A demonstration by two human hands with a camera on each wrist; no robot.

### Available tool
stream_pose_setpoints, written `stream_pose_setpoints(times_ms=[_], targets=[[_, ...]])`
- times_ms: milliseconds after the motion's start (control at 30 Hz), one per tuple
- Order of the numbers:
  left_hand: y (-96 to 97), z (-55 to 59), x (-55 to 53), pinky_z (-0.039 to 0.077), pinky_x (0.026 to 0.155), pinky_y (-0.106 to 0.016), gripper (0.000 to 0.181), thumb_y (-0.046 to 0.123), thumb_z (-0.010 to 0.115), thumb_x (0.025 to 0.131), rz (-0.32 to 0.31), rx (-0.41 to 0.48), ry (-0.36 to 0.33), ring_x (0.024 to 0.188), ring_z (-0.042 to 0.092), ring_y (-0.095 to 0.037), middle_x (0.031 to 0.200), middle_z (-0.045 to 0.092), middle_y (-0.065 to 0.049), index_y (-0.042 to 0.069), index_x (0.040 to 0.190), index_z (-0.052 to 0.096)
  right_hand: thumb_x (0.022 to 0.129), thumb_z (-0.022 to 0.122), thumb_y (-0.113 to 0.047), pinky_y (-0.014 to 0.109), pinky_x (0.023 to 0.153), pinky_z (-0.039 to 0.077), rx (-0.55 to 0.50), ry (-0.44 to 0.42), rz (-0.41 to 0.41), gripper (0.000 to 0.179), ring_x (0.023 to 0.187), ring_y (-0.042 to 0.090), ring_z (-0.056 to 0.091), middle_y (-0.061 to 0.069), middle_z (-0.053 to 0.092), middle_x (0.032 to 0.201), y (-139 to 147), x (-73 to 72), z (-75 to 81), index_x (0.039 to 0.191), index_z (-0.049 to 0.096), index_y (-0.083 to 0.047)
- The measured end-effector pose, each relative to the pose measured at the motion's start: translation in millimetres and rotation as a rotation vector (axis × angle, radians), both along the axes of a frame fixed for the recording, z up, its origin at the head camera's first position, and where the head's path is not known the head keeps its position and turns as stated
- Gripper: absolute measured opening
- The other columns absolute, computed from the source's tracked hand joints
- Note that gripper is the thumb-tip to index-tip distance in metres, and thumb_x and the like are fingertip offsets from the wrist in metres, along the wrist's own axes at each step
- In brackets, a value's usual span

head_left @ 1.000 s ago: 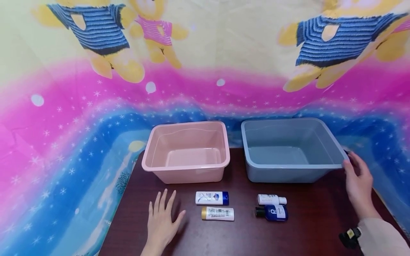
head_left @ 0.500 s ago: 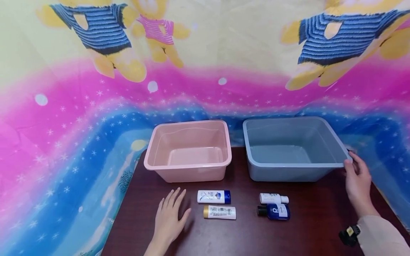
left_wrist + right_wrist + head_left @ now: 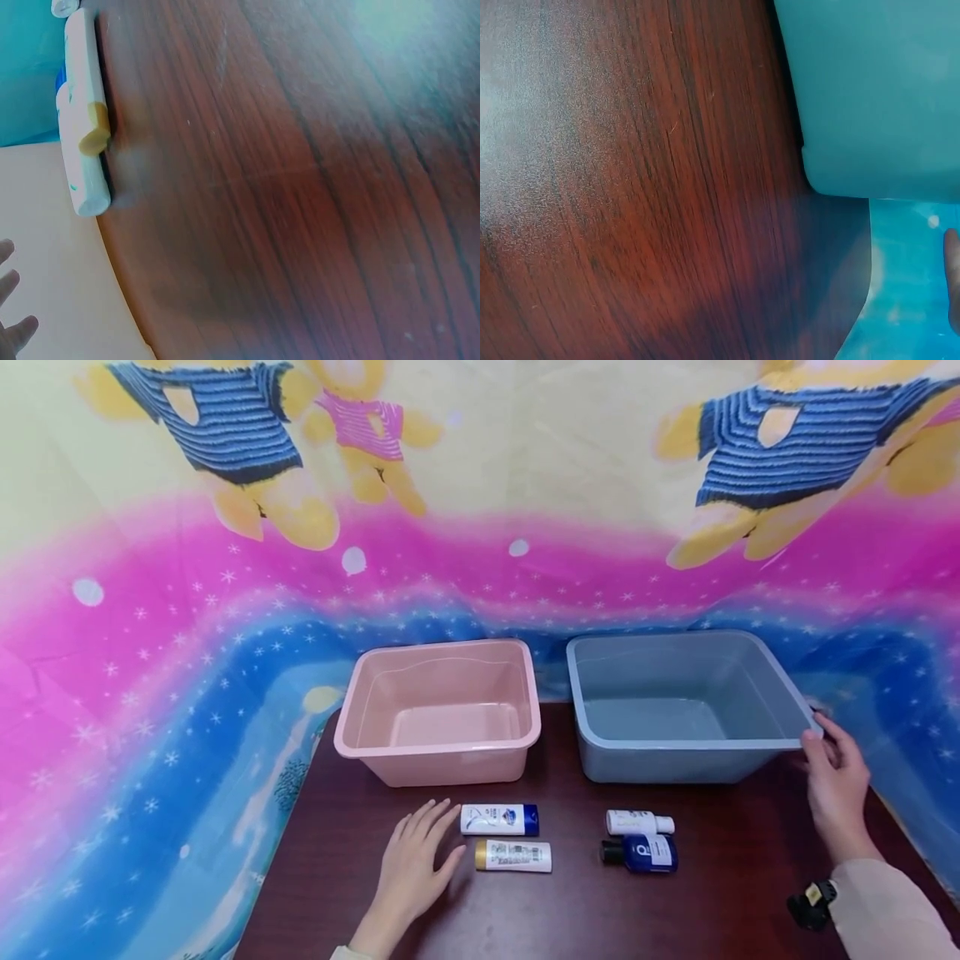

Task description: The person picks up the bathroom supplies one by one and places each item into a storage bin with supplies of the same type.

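My left hand [image 3: 420, 860] is over the table with its fingers extended, its fingertips close beside a white bottle with a blue cap [image 3: 495, 819]. Whether they touch is hard to tell. Just nearer lies a white bottle with a gold cap [image 3: 517, 856]. In the left wrist view, fingertips [image 3: 16, 334] show at the lower left, apart from the bottles. At the right, my right hand [image 3: 842, 785] grips the front right corner of the blue-grey basin [image 3: 667, 760], thumb on the rim and fingers at its outer side. The right wrist view shows one finger [image 3: 954, 277] beyond the basin wall.
A pink basin [image 3: 450, 767] stands left of the blue-grey one, both at the back of the dark wooden table [image 3: 570, 910]. A small white bottle [image 3: 637, 822] and a dark blue bottle with a black cap [image 3: 651, 853] lie in front. A patterned cloth [image 3: 480, 568] hangs behind.
My left hand has moved right and slightly forward, up to the blue-capped bottle. My right hand stays at the corner of the blue-grey basin; bottles and basins keep their places.
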State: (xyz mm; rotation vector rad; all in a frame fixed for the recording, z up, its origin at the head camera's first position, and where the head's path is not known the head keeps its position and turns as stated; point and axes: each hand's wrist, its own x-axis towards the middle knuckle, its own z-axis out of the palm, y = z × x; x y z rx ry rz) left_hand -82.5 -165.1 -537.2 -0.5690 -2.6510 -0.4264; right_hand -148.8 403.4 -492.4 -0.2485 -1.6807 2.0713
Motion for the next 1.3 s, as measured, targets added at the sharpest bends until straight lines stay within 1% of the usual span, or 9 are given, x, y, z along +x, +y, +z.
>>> stream_pose_setpoints(times_ms=[167,433,633,767,867,967,1033,1100,1300], targets=[[10.1,-1.7,0.0,0.040,0.102,-0.049,0.053,0.036,0.072,0.086,-0.031,-0.002,0.007,0.129,0.051,-0.026,0.138,0.057,-0.003,0.017,0.134,0.061,0.100,0.058,-0.009,0.011,0.067,0.051,-0.002,-0.009,-0.003,0.041,0.088,-0.003,0.066,-0.011,0.068,0.105,2.3,0.6,-0.5,0.141,0.054,-0.012],[26.4,-2.4,2.1,0.040,0.105,-0.048,0.053,0.037,0.073,0.086,-0.086,-0.013,-0.020,0.129,0.052,-0.025,0.136,0.059,-0.002,0.019,0.134,0.062,0.099,0.059,-0.010,0.010,0.065,0.051,0.007,-0.040,-0.068,0.038,0.087,-0.002,0.065,-0.010,0.068,0.102,-0.1,1.3,-0.5,0.137,0.056,-0.011],[34.4,-3.5,3.4,0.041,0.104,-0.046,0.051,0.038,0.071,0.086,-0.128,-0.044,-0.019,0.126,0.053,-0.023,0.135,0.059,0.000,0.021,0.133,0.061,0.099,0.059,-0.010,0.011,0.064,0.051,-0.038,-0.059,-0.117,0.036,0.086,-0.002,0.065,-0.009,0.069,0.101,-5.2,-1.1,1.5,0.135,0.057,-0.011],[37.8,-4.7,4.8,0.042,0.103,-0.046,0.049,0.039,0.070,0.088,-0.148,-0.061,-0.043,0.126,0.053,-0.020,0.135,0.059,0.002,0.023,0.133,0.062,0.100,0.058,-0.009,0.011,0.064,0.051,-0.062,-0.071,-0.123,0.035,0.086,-0.002,0.064,-0.010,0.068,0.101,-7.1,-0.4,3.8,0.135,0.056,-0.012],[39.6,-5.3,5.0,0.041,0.104,-0.044,0.049,0.040,0.070,0.088,-0.157,-0.069,-0.055,0.127,0.052,-0.018,0.135,0.059,0.003,0.024,0.133,0.061,0.100,0.058,-0.012,0.009,0.065,0.050,-0.036,-0.107,-0.139,0.036,0.088,-0.004,0.062,-0.012,0.066,0.101,-7.8,0.7,5.2,0.136,0.056,-0.015],[41.0,-6.1,4.4,0.041,0.104,-0.042,0.049,0.039,0.071,0.087,-0.173,-0.062,-0.049,0.127,0.052,-0.018,0.135,0.059,0.003,0.025,0.133,0.062,0.101,0.058,-0.015,0.007,0.066,0.048,-0.007,-0.135,-0.149,0.036,0.089,-0.006,0.060,-0.014,0.065,0.101,-7.3,1.1,5.9,0.136,0.056,-0.018],[42.0,-6.8,3.6,0.042,0.103,-0.042,0.048,0.037,0.072,0.086,-0.191,-0.049,-0.037,0.126,0.053,-0.018,0.134,0.060,0.003,0.024,0.132,0.063,0.101,0.057,-0.015,0.007,0.067,0.047,0.015,-0.133,-0.133,0.036,0.090,-0.007,0.059,-0.015,0.064,0.101,-5.6,2.1,5.4,0.137,0.055,-0.019],[43.1,-7.9,2.7,0.042,0.103,-0.041,0.048,0.035,0.074,0.086,-0.213,-0.039,-0.025,0.125,0.053,-0.019,0.133,0.061,0.002,0.023,0.131,0.064,0.101,0.057,-0.014,0.008,0.066,0.048,0.009,-0.102,-0.098,0.036,0.090,-0.006,0.060,-0.014,0.065,0.100,-3.4,3.1,4.0,0.136,0.055,-0.019],[49.2,-10.1,-0.4,0.043,0.102,-0.042,0.046,0.035,0.073,0.087,-0.258,-0.048,-0.017,0.124,0.054,-0.019,0.132,0.062,0.002,0.021,0.131,0.064,0.102,0.052,-0.008,0.012,0.067,0.052,-0.002,0.019,0.087,0.036,0.092,-0.006,0.064,-0.013,0.067,0.106,6.0,2.6,0.1,0.136,0.054,-0.018]])
